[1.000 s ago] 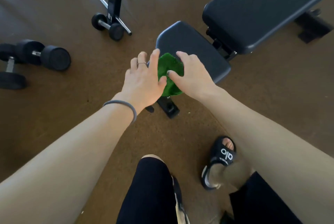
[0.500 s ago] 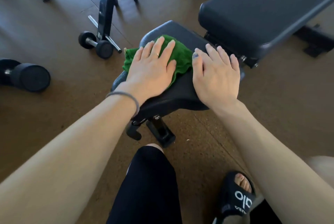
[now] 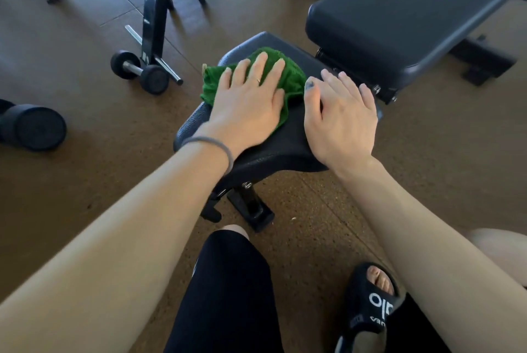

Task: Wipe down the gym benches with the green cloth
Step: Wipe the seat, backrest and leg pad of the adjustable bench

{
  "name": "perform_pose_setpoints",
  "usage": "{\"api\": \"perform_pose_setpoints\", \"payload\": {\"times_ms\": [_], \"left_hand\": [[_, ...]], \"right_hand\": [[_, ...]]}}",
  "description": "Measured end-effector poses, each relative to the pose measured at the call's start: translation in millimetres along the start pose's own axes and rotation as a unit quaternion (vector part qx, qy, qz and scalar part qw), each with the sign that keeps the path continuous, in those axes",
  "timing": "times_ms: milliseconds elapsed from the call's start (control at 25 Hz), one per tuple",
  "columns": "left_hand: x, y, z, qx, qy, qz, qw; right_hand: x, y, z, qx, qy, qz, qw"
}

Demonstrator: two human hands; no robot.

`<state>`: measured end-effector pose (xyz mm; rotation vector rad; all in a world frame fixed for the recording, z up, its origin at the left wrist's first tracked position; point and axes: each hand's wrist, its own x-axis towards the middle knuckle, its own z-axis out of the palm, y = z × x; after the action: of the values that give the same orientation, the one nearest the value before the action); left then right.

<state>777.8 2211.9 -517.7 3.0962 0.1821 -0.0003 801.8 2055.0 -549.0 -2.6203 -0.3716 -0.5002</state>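
Observation:
The green cloth (image 3: 293, 80) lies spread on the black seat pad (image 3: 273, 147) of a gym bench. My left hand (image 3: 251, 98) presses flat on the cloth with straight fingers and covers much of it. My right hand (image 3: 340, 121) rests flat on the bare seat pad just right of the cloth, its thumb touching the cloth's edge. The bench's long back pad (image 3: 405, 13) stretches away to the upper right, apart from both hands.
A black machine frame (image 3: 155, 16) with small wheels (image 3: 154, 78) stands on the brown floor at the upper left. A dumbbell (image 3: 32, 127) lies at the left edge. My knee (image 3: 228, 281) and sandalled foot (image 3: 373, 304) are below the seat's support post (image 3: 251, 201).
One second ago both hands held the bunched cloth at the seat's edge. Since then the cloth has been spread on the seat, with both hands flat. Little has moved in the last half second.

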Motion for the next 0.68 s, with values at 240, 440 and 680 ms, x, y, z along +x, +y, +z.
{"api": "perform_pose_setpoints", "payload": {"times_ms": [240,440,680], "left_hand": [[-40,8,3,-0.023,0.012,0.145,0.989],[13,-12,-5,-0.022,-0.005,0.042,0.999],[-81,-30,3,-0.010,0.013,0.069,0.998]], "right_hand": [[-1,1,0,0.029,-0.007,0.000,1.000],[1,3,1,0.034,0.002,0.008,0.999],[1,2,5,0.035,0.038,0.023,0.998]]}}
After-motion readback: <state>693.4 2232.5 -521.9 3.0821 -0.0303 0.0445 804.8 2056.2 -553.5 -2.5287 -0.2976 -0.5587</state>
